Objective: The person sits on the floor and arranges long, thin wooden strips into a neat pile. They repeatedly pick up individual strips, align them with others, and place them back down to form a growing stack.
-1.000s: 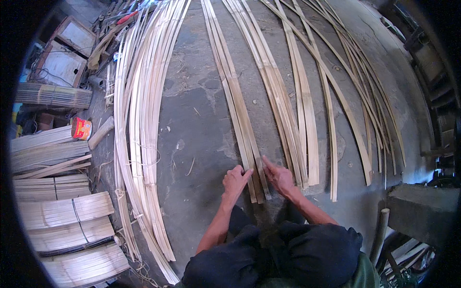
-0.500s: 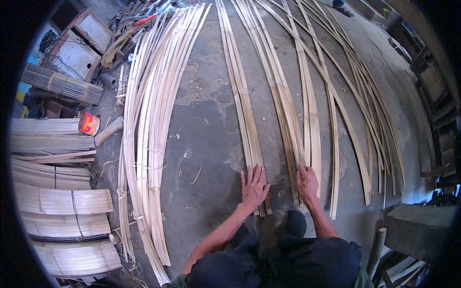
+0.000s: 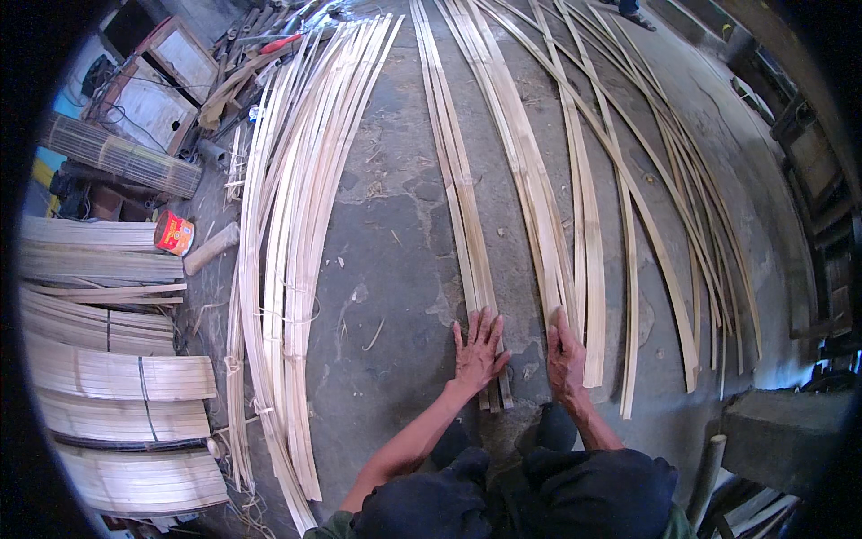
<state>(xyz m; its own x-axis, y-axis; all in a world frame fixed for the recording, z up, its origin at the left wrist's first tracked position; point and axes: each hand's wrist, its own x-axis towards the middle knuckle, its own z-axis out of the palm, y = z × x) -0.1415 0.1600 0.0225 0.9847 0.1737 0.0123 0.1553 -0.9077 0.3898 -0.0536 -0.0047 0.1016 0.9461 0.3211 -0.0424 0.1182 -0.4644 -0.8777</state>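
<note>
Long, pale split-bamboo strips run away from me across the grey floor. My left hand (image 3: 481, 356) lies flat, fingers spread, on the near part of a narrow group of strips (image 3: 460, 198). Their ends show just past its heel, near my feet. To the right, my right hand (image 3: 566, 359) is closed around the near end of a wider group of strips (image 3: 528, 171). The hand hides that end, so how many strips it grips cannot be seen. Just right of this hand lies another pair of strips (image 3: 589, 278), apart from my fingers.
A large loose bundle of strips (image 3: 301, 207) lies at left. Tied stacks of short slats (image 3: 126, 377) stand beyond it, with a red tin (image 3: 173, 234) and a rolled slat mat (image 3: 121, 154). Crossing strips (image 3: 660, 198) spread at right. A concrete block (image 3: 786, 436) sits near right. Another person's foot (image 3: 637, 18) shows far off.
My right hand has come slightly nearer to me, and the strips at it now lie closer together. My left hand stays on its group. The whole view has shifted a little.
</note>
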